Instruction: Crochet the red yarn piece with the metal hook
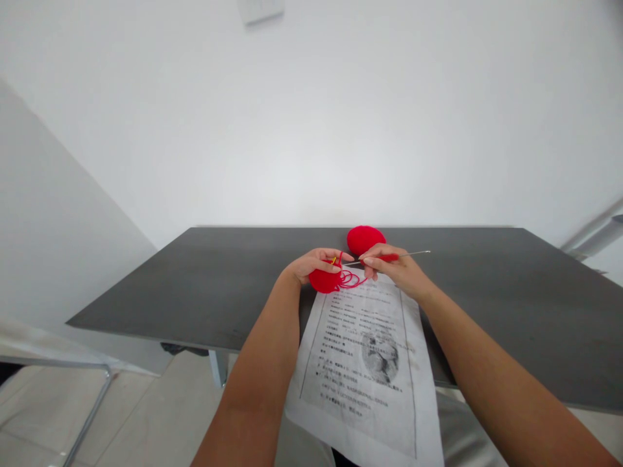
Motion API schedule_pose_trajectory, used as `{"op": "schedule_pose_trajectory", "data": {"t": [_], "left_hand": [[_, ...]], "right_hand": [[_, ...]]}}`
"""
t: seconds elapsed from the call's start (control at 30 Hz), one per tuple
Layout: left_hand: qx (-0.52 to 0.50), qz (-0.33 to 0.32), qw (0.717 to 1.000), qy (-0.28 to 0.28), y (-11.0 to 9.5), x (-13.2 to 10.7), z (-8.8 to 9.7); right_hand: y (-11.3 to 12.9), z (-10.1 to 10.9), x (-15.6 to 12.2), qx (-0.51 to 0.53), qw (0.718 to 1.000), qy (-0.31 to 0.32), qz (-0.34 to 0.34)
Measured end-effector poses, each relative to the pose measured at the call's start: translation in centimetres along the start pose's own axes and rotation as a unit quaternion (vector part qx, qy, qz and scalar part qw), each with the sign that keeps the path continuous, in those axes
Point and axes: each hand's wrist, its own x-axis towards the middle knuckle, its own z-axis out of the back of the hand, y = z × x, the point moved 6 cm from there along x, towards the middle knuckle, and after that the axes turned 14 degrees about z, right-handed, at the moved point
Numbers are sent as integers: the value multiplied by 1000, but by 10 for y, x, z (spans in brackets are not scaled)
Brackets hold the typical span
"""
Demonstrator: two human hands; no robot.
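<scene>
My left hand (316, 263) is closed on a small round piece of red crochet work (325, 279), with a yellow stitch marker (333, 261) on it. A red strand runs up over the left index finger. In my right hand (389, 264) is a crochet hook (413, 253) with a red grip, pinched between thumb and fingers; its tip points left at the crochet work. Loose loops of red yarn (351, 280) hang between both hands. Just behind them a red ball of yarn (365, 239) sits on the table.
A printed sheet (360, 376) with text and a picture lies under my hands and hangs over the front edge of the dark table (204, 285) toward my lap. The white wall (311, 130) stands behind the table. A metal frame (92, 405) is at the lower left.
</scene>
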Motion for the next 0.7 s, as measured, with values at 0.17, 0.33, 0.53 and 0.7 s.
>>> {"op": "schedule_pose_trajectory", "data": {"t": [0.17, 0.33, 0.53, 0.7], "left_hand": [[0, 5, 1000, 3, 1, 0, 3], [-27, -16, 999, 16, 1, 0, 6], [-11, 0, 1000, 12, 3, -1, 5], [-14, 4, 1000, 10, 1, -3, 5]], "right_hand": [[-3, -2, -1, 10, 1000, -17, -8], [6, -3, 1, -14, 999, 19, 23], [2, -3, -1, -5, 1000, -5, 19], [-2, -4, -1, -18, 999, -17, 29]]}}
